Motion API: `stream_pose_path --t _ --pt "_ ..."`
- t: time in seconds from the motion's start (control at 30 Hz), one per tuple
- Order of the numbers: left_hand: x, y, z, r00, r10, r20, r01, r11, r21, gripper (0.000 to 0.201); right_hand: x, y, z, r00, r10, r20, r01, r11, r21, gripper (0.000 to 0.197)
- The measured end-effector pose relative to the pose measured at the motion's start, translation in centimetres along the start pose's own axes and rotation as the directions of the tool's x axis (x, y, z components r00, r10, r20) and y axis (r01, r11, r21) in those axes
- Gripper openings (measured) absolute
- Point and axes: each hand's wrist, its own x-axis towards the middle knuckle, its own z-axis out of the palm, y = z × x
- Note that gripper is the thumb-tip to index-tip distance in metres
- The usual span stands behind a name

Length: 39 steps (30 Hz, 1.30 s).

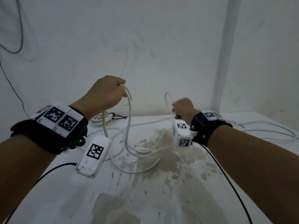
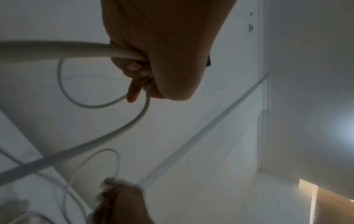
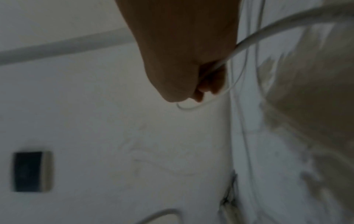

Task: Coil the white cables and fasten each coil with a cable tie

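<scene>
head view shows two hands held up above a white table [image 1: 161, 199] with brown stains. the left hand [image 1: 103, 94] is a fist, its fingers [image 2: 134, 66] wrapped tight round the white cable [image 1: 128, 113]. from that fist long loops hang down and their low ends lie on the table between the two arms. the right hand [image 1: 183, 109] sits lower and further right, well apart from the left one. its fingers [image 3: 212, 84] pinch the same cable, and a small loop sticks up over that hand. a tied coil [image 1: 103, 118] with a dark cable tie [image 1: 119, 116] lies near the back edge of the table, just by the wall [image 1: 161, 46], behind the left wrist. another loose cable [image 1: 267, 128] runs along the right side, close to the right edge. the near part of the table has bare room. a thin dark wire [image 1: 16, 94] hangs down the wall on the left.
</scene>
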Motion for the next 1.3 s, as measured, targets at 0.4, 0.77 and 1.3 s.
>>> stream_pose_path --t 0.4,0.77,1.3 --pt "1.5 1.4 1.4 0.990 0.014 -0.139 0.013 0.981 0.192 0.032 -5.7 -7.1 0.6 0.919 -0.393 -0.015 0.388 0.901 0.196 0.044" --pt "-0.6 1.2 1.2 0.955 0.242 0.169 -0.263 0.958 0.115 0.015 -6.3 -11.9 1.8 0.937 -0.087 0.338 -0.278 0.403 0.872 0.031" --pt "0.5 1.4 1.8 0.896 0.291 0.336 -0.422 0.795 0.435 0.032 -5.6 -4.8 0.0 0.796 -0.486 -0.360 0.418 0.873 -0.252 0.044"
